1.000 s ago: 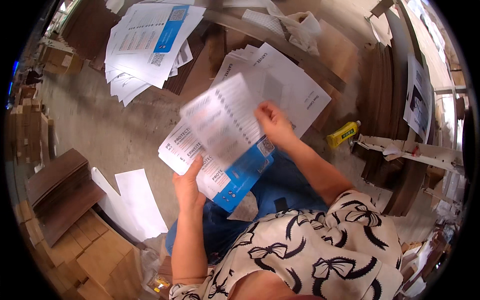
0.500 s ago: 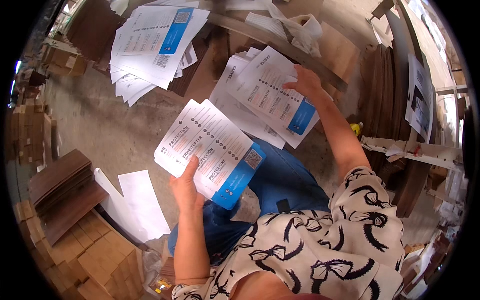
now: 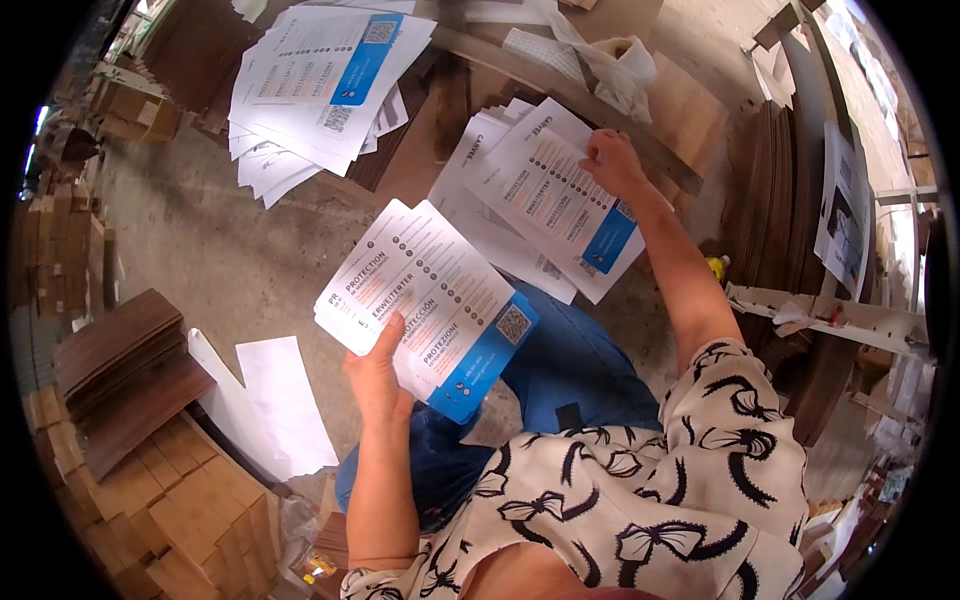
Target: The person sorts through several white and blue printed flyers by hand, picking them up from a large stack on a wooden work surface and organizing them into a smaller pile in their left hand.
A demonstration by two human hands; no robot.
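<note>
My left hand (image 3: 380,375) grips a small fan of printed cards (image 3: 420,300), white with a blue band, over my lap, thumb on top. Ahead and to the right, my right hand (image 3: 612,163) rests over a pile of white printed sheets (image 3: 465,165). Its fingers are curled together by the right edge of a single blue-banded card (image 3: 560,190) lying on top; whether they pinch anything is hidden. Another fanned pile of sheets (image 3: 285,150) lies at the far left, with a similar blue-banded card (image 3: 325,60) on it.
Brown panels (image 3: 135,385) sit on stacked cardboard pieces (image 3: 200,500) at lower left, beside loose white paper (image 3: 285,405). A roll in clear plastic (image 3: 625,75) lies beyond the right pile. Dark boards (image 3: 770,190) and a white ledge (image 3: 830,315) stand at right.
The fingers of my right hand, spread over the pile's top card before, are now curled together. My left hand still holds its cards in nearly the same place; the view has shifted slightly.
</note>
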